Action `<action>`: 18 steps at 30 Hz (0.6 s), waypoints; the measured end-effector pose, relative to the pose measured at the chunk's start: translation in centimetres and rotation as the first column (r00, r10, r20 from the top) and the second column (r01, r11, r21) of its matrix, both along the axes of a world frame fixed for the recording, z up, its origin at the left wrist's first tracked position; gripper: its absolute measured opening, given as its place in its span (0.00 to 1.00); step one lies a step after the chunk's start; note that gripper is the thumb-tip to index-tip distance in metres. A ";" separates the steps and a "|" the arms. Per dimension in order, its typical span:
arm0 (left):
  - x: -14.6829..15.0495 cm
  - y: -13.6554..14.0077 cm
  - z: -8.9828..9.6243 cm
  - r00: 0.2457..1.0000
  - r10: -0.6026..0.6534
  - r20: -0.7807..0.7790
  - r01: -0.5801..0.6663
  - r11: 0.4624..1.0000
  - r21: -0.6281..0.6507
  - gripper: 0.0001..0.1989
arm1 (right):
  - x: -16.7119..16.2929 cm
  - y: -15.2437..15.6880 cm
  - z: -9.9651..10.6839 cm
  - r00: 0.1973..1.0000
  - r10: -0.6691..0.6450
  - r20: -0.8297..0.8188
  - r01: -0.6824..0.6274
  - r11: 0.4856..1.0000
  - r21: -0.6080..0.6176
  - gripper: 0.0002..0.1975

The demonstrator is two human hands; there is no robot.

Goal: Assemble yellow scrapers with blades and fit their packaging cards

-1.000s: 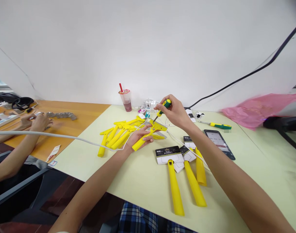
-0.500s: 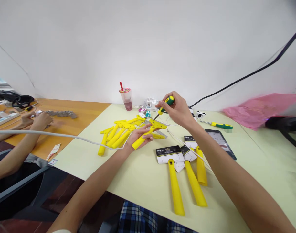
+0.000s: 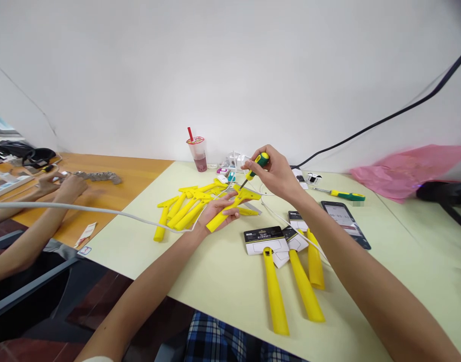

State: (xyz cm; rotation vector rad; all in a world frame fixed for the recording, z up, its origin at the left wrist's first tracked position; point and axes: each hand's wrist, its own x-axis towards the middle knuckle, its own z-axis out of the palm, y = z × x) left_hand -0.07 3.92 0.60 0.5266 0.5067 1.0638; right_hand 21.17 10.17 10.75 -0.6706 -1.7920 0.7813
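Note:
My left hand (image 3: pixel 210 213) is wrapped around a yellow plastic scraper (image 3: pixel 220 219), its wide head pointing up and away. In my right hand (image 3: pixel 279 176) is a green-and-yellow screwdriver (image 3: pixel 261 160), slanted down with its tip at the scraper's head. Whether the tip sits in a screw is too small to tell. Left of my left hand lies a pile of similar yellow scrapers (image 3: pixel 185 216). Nearer me, several yellow-handled scrapers (image 3: pixel 276 296) rest with black-and-white cards (image 3: pixel 263 241) over their heads.
A second screwdriver (image 3: pixel 349 195) and a phone (image 3: pixel 346 223) lie on the right. Behind stands a drink cup (image 3: pixel 200 162) with a straw. A white cable (image 3: pixel 113 212) crosses over my left wrist. A pink bag (image 3: pixel 400 168) is far right. A co-worker's hands (image 3: pixel 70 188) work at left.
The screwdriver's handle has tilted slightly lower and to the left in my right hand, its tip still at the scraper's head. The view has shifted a little; the scraper stays in my left hand.

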 end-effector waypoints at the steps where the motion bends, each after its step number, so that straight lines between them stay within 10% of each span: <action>1: 0.0 0.0 0.0 1.000 0.003 -0.010 -0.003 1.000 -0.002 0.16 | 0.0 0.0 0.0 1.000 -0.002 0.002 0.002 1.000 -0.001 0.26; 18: -0.1 0.1 -0.4 1.000 -0.016 -0.008 0.016 1.000 0.015 0.17 | -0.2 0.1 -0.5 0.999 -0.010 0.050 0.008 0.999 0.037 0.22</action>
